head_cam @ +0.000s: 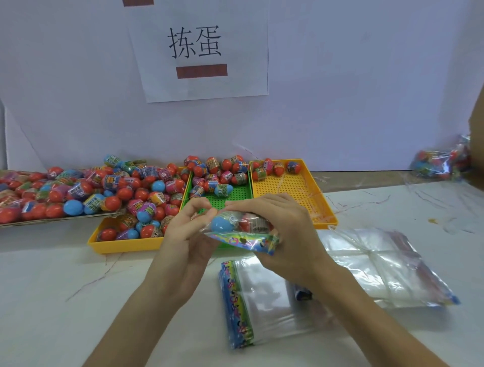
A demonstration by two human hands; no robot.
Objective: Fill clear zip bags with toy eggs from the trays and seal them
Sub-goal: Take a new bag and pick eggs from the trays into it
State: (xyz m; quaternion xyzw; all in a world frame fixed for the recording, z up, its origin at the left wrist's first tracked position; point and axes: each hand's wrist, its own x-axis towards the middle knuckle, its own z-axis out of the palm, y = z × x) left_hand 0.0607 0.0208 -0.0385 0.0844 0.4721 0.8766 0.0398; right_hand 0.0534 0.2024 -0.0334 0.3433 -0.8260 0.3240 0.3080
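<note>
You faced a white backdrop [366,78] filling the upper frame. At top centre a paper sign [243,83] bore two black characters with a red-brown bar [201,71] under them. A second red-brown bar [138,2] showed at the top edge. Your white tabletop [52,301] had thin reddish veins and a small orange speck [432,221] at right. Brown cardboard [477,125] stood at the right edge.

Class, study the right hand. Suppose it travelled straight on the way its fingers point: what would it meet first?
Probably the left hand: the right hand points leftward along the top of the zip bag both hold, and the left fingertips sit almost against it. Depth is unclear.
</note>
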